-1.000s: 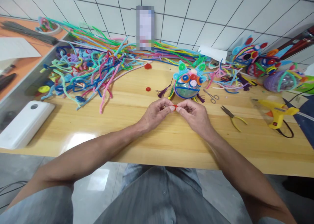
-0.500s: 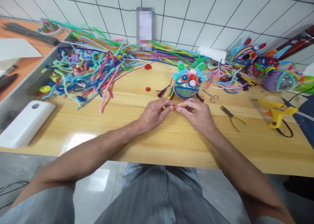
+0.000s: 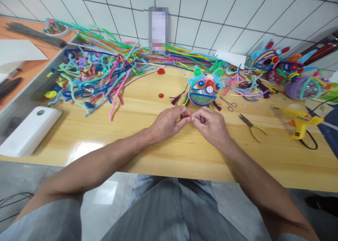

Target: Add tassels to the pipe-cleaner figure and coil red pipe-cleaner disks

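Between my fingertips is a small red pipe cleaner piece (image 3: pixel 188 116), mostly covered by the fingers. My left hand (image 3: pixel 170 123) pinches it from the left, and my right hand (image 3: pixel 211 123) pinches its right end. Just beyond the hands stands a colourful animal-head figure (image 3: pixel 204 97) with blue and green ears, round eyes and dark tassels at its sides. Two red coiled pieces lie to its left: a smaller red coil (image 3: pixel 161 95) and a larger red coil (image 3: pixel 161 71) farther back.
Pipe cleaners (image 3: pixel 105 72) heap at the left; a white power bank (image 3: pixel 31 130) lies before them. Scissors (image 3: pixel 229 104), pliers (image 3: pixel 252 126) and a yellow glue gun (image 3: pixel 299 121) lie to the right. Similar finished figures (image 3: pixel 303 86) stand at the back right. A phone (image 3: pixel 158 31) leans on the wall.
The fingers have shifted slightly on the red piece, and less of it shows between them. The whole view has moved a little; the things on the table stay put.
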`<state>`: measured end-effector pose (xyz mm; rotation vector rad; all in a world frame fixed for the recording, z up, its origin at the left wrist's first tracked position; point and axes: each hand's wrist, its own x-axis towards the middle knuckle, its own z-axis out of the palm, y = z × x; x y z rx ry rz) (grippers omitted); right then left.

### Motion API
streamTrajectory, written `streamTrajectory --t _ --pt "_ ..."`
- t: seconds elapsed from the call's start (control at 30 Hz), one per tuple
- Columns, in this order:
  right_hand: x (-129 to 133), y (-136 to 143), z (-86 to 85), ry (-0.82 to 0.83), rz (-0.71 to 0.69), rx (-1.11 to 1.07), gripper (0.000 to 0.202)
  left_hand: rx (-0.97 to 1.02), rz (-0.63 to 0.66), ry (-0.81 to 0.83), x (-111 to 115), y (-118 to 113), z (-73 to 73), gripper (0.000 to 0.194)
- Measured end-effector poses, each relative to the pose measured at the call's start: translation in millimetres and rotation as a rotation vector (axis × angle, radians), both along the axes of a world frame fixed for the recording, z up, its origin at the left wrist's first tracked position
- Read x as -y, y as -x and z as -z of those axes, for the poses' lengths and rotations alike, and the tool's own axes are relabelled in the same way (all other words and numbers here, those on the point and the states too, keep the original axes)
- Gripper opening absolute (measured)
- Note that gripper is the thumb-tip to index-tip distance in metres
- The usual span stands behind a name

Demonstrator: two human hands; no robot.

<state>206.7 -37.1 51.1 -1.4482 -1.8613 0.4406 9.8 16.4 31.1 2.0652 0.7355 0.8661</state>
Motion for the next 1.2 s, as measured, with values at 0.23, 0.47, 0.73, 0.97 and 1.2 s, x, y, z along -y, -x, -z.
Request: streamTrajectory --t 0.23,0.47,0.73,0.97,1.2 --pt "-1 -2 -0.3 0.15 -0.016 -0.114 0.014 -0.021 -0.059 -0.052 0 2 2.0 0.012" --pt "-5 -3 8.9 0.299 0.009 -0.384 0.018 0.142 -0.098 0.173 5 -3 6.6 0.015" --pt "0 7 8.2 0.017 0.065 -0.1 0.013 0.281 -0.059 0.501 6 -10 13.5 0.022" --pt "-2 0 8.3 0.129 0.001 -0.156 0.011 -0.049 -0.037 0.062 -2 0 2.0 0.011" --pt "-5 2 9.8 0.341 -0.014 -0.461 0.022 0.135 -0.066 0.172 7 -4 4.3 0.021"
